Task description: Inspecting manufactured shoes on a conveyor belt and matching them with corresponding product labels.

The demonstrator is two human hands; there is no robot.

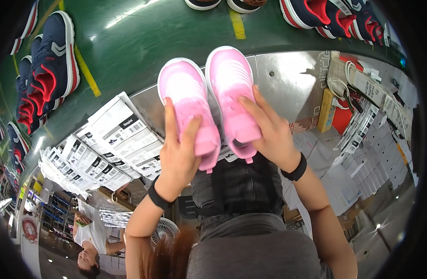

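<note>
A pair of pink sneakers with white soles is side by side in front of me, toes pointing away and heel tabs toward my body. My left hand (pixel 176 153) grips the left pink sneaker (pixel 185 88), its thumb and fingers spread along the shoe's sides. Around the right pink sneaker (pixel 230 74), my right hand (pixel 275 137) is closed from the outer side near the ankle opening. Both shoes are over the metal ledge (pixel 288 79) at the edge of the green work surface. The undersides of the shoes are hidden.
On the green surface (pixel 130 42) stand navy sneakers (pixel 55 60) at left and more navy sneakers (pixel 311 14) at far right. Printed white label sheets (pixel 123 125) hang left of the ledge. Cables (pixel 339 88) lie at right. Another person (pixel 95 228) is at lower left, near a fan (pixel 164 230).
</note>
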